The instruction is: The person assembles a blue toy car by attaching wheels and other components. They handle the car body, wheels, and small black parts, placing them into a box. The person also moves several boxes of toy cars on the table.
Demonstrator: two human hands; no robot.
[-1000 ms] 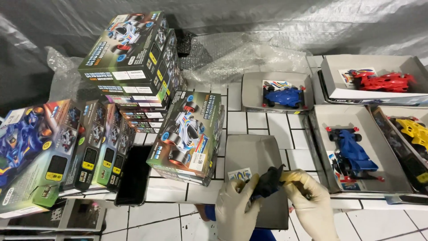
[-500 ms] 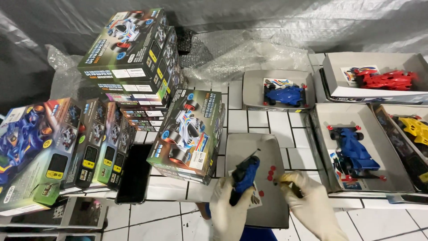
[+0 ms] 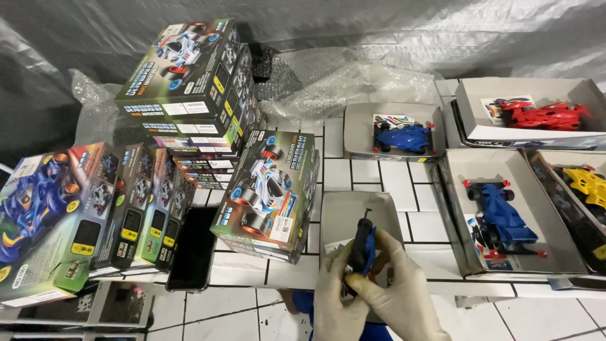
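Head view, looking down at a white tiled table [image 3: 391,183]. Gripping a small blue and black toy car [image 3: 364,245] with both gloved hands, low at centre, just above an open grey tray [image 3: 344,211]. Left hand [image 3: 334,300] wrapping its fingers around the car's lower end, closed on it. Right hand [image 3: 398,297] pinching the same car from the other side, thumb and fingers pressed to its body. Standing nearly upright, nose up, between the two palms.

Lying to the left, just beside the tray, a tilted car box [image 3: 271,192], leaning toward a tall stack of boxes [image 3: 189,95]. Standing further left, a row of boxes [image 3: 76,215] on edge, with a black phone [image 3: 192,249] flat in front. Sitting beyond the hands, a tray with a blue car [image 3: 404,137]. Resting to the right, a larger tray holding another blue car [image 3: 502,215]; further right, a yellow car [image 3: 587,183] and, above it, a red car [image 3: 549,115], each in its own tray. Bunching up behind, clear bubble wrap [image 3: 341,79] against grey sheeting [image 3: 379,25].
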